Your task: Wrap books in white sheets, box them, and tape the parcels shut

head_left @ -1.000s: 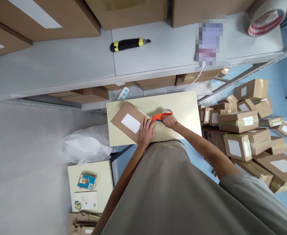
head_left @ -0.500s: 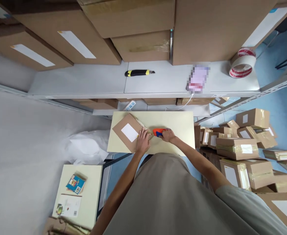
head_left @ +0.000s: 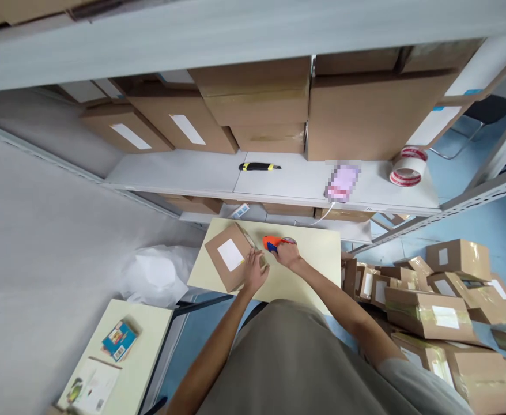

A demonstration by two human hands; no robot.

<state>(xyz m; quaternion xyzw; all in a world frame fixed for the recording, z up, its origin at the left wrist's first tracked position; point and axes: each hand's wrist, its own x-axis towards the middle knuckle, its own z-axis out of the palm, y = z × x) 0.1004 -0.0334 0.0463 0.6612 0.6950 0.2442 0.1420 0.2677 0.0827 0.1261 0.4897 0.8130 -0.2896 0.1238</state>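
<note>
A small cardboard box (head_left: pixel 216 257) with a white label (head_left: pixel 230 255) lies at an angle on the cream tabletop (head_left: pixel 307 282). My left hand (head_left: pixel 255 273) is at its right edge, fingers bent over that side and gripping it. Clear tape seems to run along this edge, though the detail is too small to be sure. In my right hand (head_left: pixel 288 253) is an orange and blue tape dispenser (head_left: pixel 271 242), held just right of the box and apart from it.
On the grey shelf (head_left: pixel 179 170) ahead are a utility knife (head_left: pixel 259 166), a blurred-out phone (head_left: pixel 343 183), tape rolls (head_left: pixel 408 167) and large boxes (head_left: pixel 378 115). Parcels (head_left: pixel 430 311) pile up at right. A side table (head_left: pixel 147 346) with a blue packet (head_left: pixel 120 340) stands at left.
My view has tilted up, showing more shelf. My left fingers have gone from lying on the box to curling round its right edge. The tape dispenser stays in my right hand.
</note>
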